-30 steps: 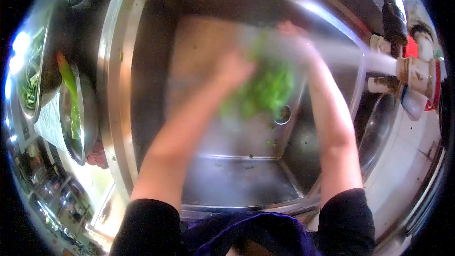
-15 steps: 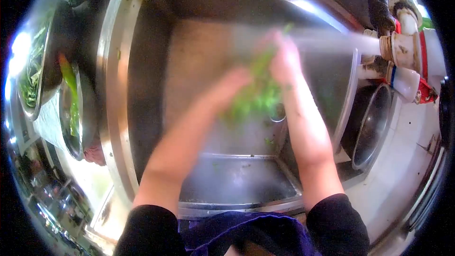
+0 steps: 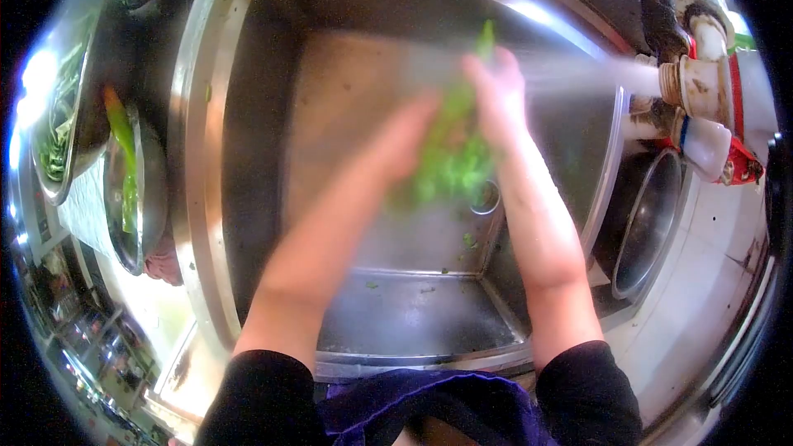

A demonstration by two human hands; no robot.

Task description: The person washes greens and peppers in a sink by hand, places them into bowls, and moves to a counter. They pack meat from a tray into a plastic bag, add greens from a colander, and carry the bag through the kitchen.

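Green leaves point(image 3: 453, 161) lifted higher | right hand point(image 3: 496, 97) gripping | left hand point(image 3: 410, 139) closer

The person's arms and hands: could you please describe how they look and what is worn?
The left hand and right hand are bare, ungloved and motion-blurred. The forearms are uncovered; a black left sleeve and right sleeve end near the elbows. A purple garment shows between them.

Bright daylight from upper right, glare streaks on the steel sink point(image 3: 202, 198), blown highlights at left, heavy fisheye vignette, motion-blurred hands and greens point(image 3: 454, 157)
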